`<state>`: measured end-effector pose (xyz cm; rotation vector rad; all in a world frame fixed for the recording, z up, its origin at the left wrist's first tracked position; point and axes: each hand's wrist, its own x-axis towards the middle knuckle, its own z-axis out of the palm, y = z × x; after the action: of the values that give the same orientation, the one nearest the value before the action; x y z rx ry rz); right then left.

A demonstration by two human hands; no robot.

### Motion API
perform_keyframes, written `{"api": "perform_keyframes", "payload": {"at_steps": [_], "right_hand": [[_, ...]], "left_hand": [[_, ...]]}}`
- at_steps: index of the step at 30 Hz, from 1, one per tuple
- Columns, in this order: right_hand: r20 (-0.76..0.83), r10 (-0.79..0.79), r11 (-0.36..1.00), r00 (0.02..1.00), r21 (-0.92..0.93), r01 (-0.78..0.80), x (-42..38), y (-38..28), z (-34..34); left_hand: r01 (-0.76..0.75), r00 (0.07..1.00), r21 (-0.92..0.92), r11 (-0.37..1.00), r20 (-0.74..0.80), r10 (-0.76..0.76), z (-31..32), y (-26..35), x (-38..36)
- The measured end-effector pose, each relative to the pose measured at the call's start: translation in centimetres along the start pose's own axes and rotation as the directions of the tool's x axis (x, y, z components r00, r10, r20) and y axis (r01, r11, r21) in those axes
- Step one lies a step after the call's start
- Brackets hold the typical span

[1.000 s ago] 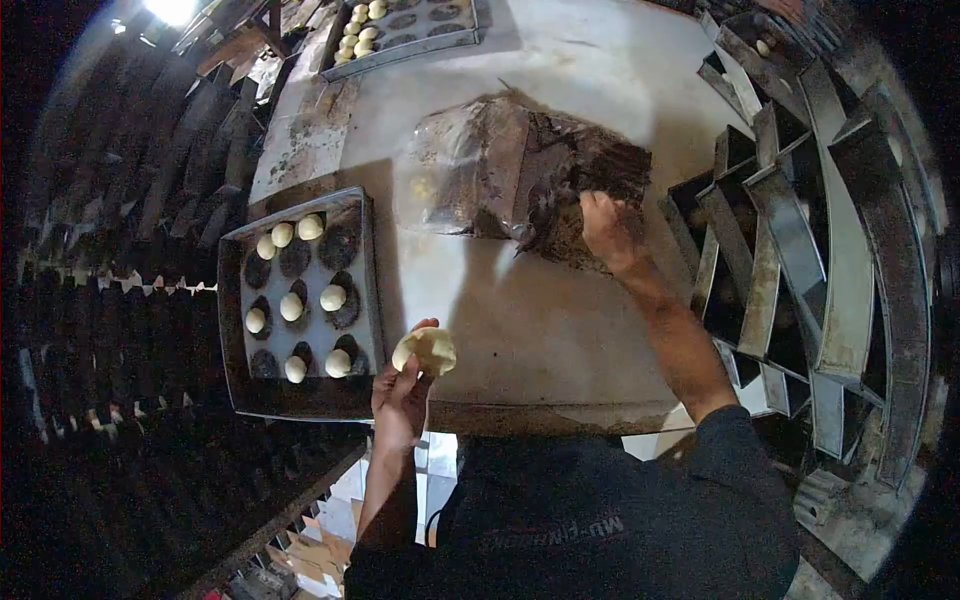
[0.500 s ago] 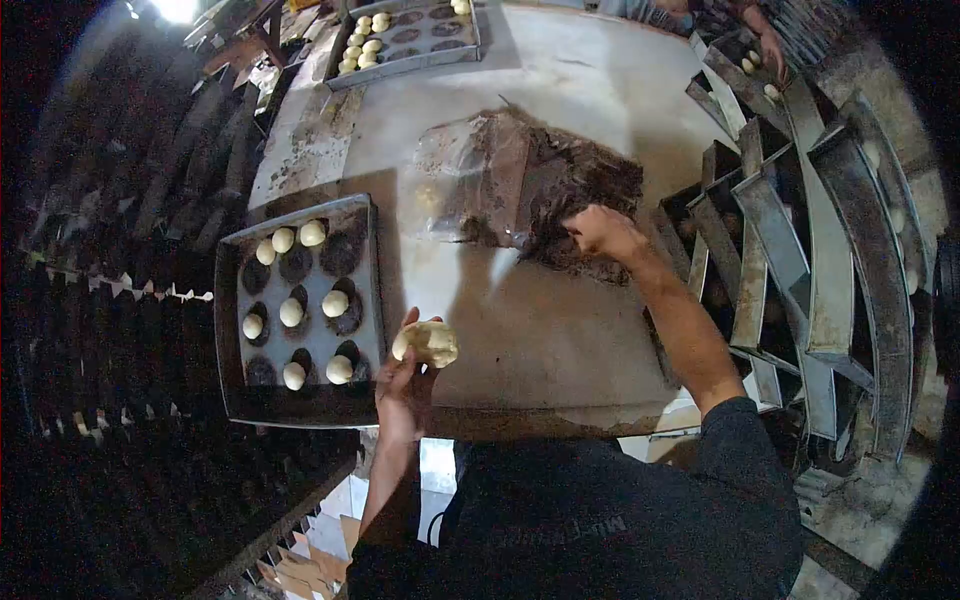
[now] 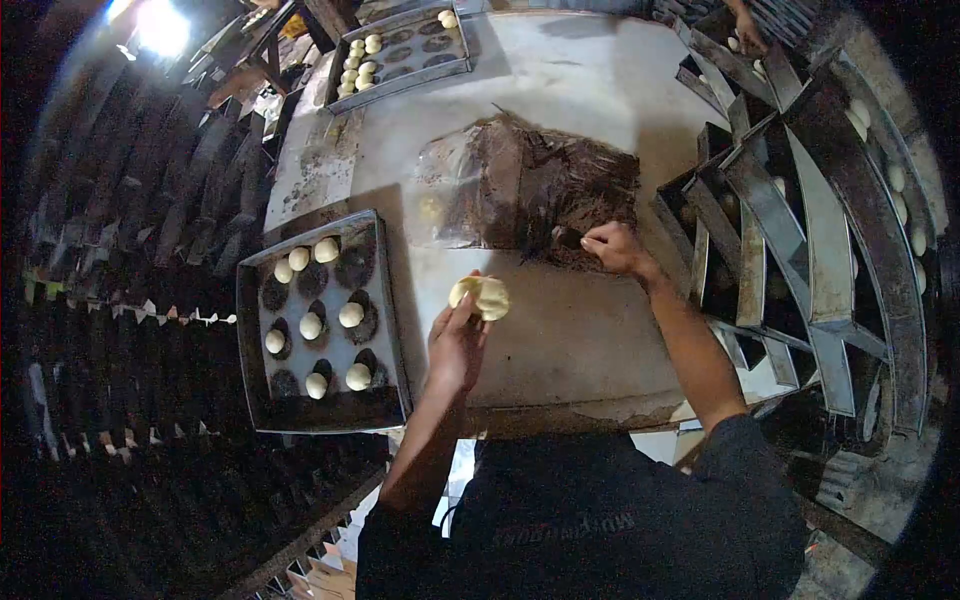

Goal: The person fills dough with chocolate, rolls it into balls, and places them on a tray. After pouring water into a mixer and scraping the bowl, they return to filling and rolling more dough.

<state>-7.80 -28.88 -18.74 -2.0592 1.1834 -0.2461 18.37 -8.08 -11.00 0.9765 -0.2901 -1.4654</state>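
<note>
My left hand (image 3: 460, 335) is closed around a flattened piece of pale yellow dough (image 3: 488, 297), the thumb lying across it, above the near part of the table. My right hand (image 3: 618, 248) is at the near right edge of a dark brown, crumbly paste (image 3: 590, 180) spread on a clear plastic sheet (image 3: 445, 185). Its fingers are pinched together; anything between them is too small or dark to make out. Left of my left hand, a metal tray (image 3: 392, 330) carries several round dough balls (image 3: 311, 325) on dark round patches.
Another metal tray (image 3: 455, 70) with dough balls stands at the table's far left. Stacked metal trays (image 3: 830, 250), some with dough balls, crowd the right side. Another person's hand (image 3: 748, 35) reaches into a tray at the far right. The table (image 3: 560, 340) lies between.
My left hand has moved up and right with the dough, closer to the paste. My right hand has shifted slightly down and right along the paste's edge. The camera view has also turned a little.
</note>
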Motion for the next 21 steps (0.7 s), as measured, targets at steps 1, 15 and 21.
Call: {"api": "perform_keyframes", "payload": {"at_steps": [1, 15, 21], "right_hand": [[-0.030, -0.039, 0.996, 0.999, 0.084, 0.041, -1.9, -2.0, -1.0], [-0.336, -0.087, 0.933, 0.938, -0.358, -0.042, -11.1, 1.9, 1.7], [-0.547, -0.326, 0.942, 0.771, -0.117, 0.315, -10.3, -3.5, 0.3]], "left_hand": [[0.016, 1.000, -0.030, 0.999, 0.005, -0.016, 0.6, -1.1, 0.9], [0.048, 0.977, -0.193, 0.980, 0.211, -0.007, 7.0, -5.3, 4.6], [-0.067, 0.976, -0.179, 0.982, 0.193, 0.102, 9.7, -0.8, 1.2]]}}
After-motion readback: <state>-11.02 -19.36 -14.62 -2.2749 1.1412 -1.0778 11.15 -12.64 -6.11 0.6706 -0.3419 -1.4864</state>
